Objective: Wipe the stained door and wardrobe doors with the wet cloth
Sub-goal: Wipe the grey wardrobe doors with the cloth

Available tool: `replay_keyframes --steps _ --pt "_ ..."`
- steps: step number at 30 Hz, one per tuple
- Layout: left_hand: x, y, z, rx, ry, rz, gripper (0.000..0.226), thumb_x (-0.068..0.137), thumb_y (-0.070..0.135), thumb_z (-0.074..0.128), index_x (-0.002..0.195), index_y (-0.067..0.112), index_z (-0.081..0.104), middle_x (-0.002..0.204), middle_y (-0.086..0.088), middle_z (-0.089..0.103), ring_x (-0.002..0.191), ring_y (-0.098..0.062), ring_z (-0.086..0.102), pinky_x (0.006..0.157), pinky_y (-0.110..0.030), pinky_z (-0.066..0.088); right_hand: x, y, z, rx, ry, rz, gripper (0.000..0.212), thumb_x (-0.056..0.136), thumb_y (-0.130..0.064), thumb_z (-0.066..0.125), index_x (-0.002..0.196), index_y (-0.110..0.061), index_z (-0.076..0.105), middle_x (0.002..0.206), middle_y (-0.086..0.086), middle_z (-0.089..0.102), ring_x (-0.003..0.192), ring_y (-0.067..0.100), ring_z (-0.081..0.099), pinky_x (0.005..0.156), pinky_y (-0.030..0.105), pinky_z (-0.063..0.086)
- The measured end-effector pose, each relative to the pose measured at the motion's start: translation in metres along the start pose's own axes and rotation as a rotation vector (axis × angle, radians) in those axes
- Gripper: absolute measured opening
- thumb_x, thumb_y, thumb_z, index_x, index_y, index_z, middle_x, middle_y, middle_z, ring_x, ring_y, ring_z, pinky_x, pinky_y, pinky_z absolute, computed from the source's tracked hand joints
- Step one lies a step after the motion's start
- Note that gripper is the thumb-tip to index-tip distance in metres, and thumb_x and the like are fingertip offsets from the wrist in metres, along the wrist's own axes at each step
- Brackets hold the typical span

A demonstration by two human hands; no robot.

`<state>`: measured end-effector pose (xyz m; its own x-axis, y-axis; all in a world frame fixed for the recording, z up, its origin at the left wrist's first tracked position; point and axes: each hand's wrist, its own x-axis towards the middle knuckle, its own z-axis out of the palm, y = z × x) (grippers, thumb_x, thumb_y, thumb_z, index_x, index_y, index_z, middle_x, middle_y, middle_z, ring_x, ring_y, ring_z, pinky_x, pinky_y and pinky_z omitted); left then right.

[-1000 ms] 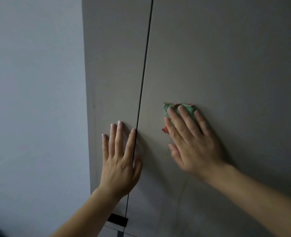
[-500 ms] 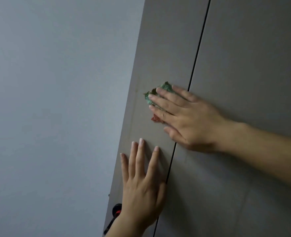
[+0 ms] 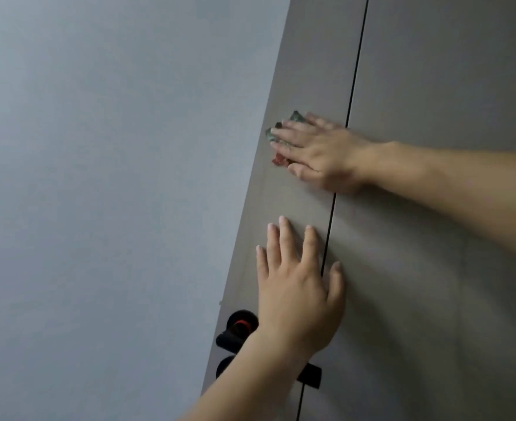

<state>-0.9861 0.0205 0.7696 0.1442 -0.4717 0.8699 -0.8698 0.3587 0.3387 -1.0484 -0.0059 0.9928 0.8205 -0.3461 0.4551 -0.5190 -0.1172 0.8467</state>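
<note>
1. Taupe flat wardrobe door (image 3: 448,268), split by thin dark seam (image 3: 357,56), beside plain grey wall (image 3: 114,177); black round handle (image 3: 239,326) nearest.
2. Just above: left hand (image 3: 296,287), fingers straight and spread, flat across seam, holding nothing.
3. Farther up: right hand (image 3: 320,153), fingers straight, pressing crumpled green-and-red wet cloth (image 3: 281,160) onto narrow wall-side panel (image 3: 314,65).
4. Likely next: strokes along panel's upright long axis, right hand leading.

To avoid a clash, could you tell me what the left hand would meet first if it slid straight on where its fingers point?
Probably the right hand, near its thumb, by the cloth; bare door lies between it and the left hand.
</note>
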Motion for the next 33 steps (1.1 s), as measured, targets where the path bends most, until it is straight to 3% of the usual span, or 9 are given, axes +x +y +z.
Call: replay_keyframes --steps 4,9,14,17,20,23,25,29,33 --pt "0.007 0.016 0.002 -0.063 -0.055 -0.037 0.066 0.105 0.057 0.025 0.162 0.034 0.001 0.168 -0.014 -0.024 0.152 -0.031 -0.033 0.125 -0.054 -0.013 0.035 0.007 -0.017 0.051 0.052 0.322 0.068 0.105 -0.049 0.014 0.163 -0.015 0.007 0.171 0.004 -0.005 0.157 0.021 -0.009 0.126 0.044 -0.010" --pt "-0.001 0.009 0.015 -0.004 -0.028 0.015 0.070 0.105 0.058 0.024 0.162 0.035 -0.010 0.166 -0.010 -0.032 0.147 -0.032 -0.041 0.122 -0.058 -0.020 -0.022 -0.015 0.010 -0.034 0.013 -0.028 0.092 0.081 -0.060 -0.006 0.163 -0.021 0.010 0.171 -0.001 -0.001 0.157 0.018 -0.005 0.122 0.037 -0.015" --pt "0.000 0.014 0.020 0.034 -0.027 -0.008 0.073 0.104 0.057 0.023 0.161 0.031 -0.016 0.164 -0.011 -0.035 0.146 -0.034 -0.042 0.120 -0.059 -0.021 -0.055 0.067 -0.001 0.022 0.048 0.440 0.088 0.085 -0.056 0.001 0.163 -0.018 0.013 0.171 0.003 0.000 0.158 0.021 -0.004 0.124 0.041 -0.009" --pt "-0.001 0.025 0.024 0.039 -0.029 -0.048 0.074 0.103 0.059 0.018 0.161 0.028 -0.017 0.164 -0.011 -0.036 0.147 -0.036 -0.040 0.121 -0.062 -0.018 -0.079 0.040 0.019 0.014 0.100 0.294 0.091 0.084 -0.058 0.001 0.161 -0.014 0.023 0.170 0.008 0.011 0.157 0.026 0.005 0.125 0.044 -0.006" --pt "-0.009 0.043 0.032 0.035 -0.005 -0.057 0.087 0.083 0.065 -0.004 0.160 0.028 -0.017 0.165 -0.009 -0.035 0.148 -0.034 -0.040 0.121 -0.061 -0.018 -0.122 0.015 0.038 0.026 0.124 0.039 0.076 0.094 -0.051 0.019 0.157 -0.011 0.035 0.166 0.010 0.026 0.155 0.030 0.019 0.126 0.043 0.001" --pt "-0.019 0.058 0.042 -0.030 0.048 -0.046 0.092 0.078 0.064 -0.002 0.162 0.029 -0.010 0.165 -0.010 -0.033 0.146 -0.030 -0.042 0.120 -0.058 -0.021 -0.144 0.018 0.041 -0.029 0.084 -0.087 0.067 0.096 -0.044 0.032 0.152 -0.011 0.044 0.161 0.011 0.036 0.150 0.032 0.031 0.122 0.042 0.010" --pt "-0.021 0.059 0.050 -0.061 0.103 -0.039 0.089 0.082 0.062 0.006 0.164 0.028 -0.003 0.167 -0.012 -0.027 0.146 -0.028 -0.040 0.119 -0.056 -0.022 -0.130 0.034 0.032 -0.036 0.071 -0.044 0.075 0.093 -0.050 0.021 0.156 -0.014 0.037 0.165 0.009 0.029 0.153 0.029 0.024 0.125 0.040 0.005" --pt "-0.025 0.052 0.060 -0.036 0.164 0.009 0.080 0.091 0.057 0.016 0.164 0.026 0.009 0.170 -0.013 -0.015 0.153 -0.032 -0.028 0.121 -0.055 -0.018 -0.077 0.064 0.008 0.046 0.088 0.381 0.089 0.084 -0.057 -0.002 0.163 -0.019 0.015 0.171 0.003 0.003 0.158 0.021 -0.002 0.125 0.042 -0.008" --pt "-0.040 0.048 0.076 0.053 0.217 0.048 0.072 0.095 0.052 0.035 0.159 0.017 0.033 0.167 -0.024 0.021 0.155 -0.043 0.011 0.120 -0.057 0.007 -0.109 0.014 0.038 0.030 0.122 0.005 0.078 0.091 -0.050 0.013 0.157 -0.015 0.036 0.167 0.008 0.024 0.156 0.028 0.017 0.126 0.043 -0.002"
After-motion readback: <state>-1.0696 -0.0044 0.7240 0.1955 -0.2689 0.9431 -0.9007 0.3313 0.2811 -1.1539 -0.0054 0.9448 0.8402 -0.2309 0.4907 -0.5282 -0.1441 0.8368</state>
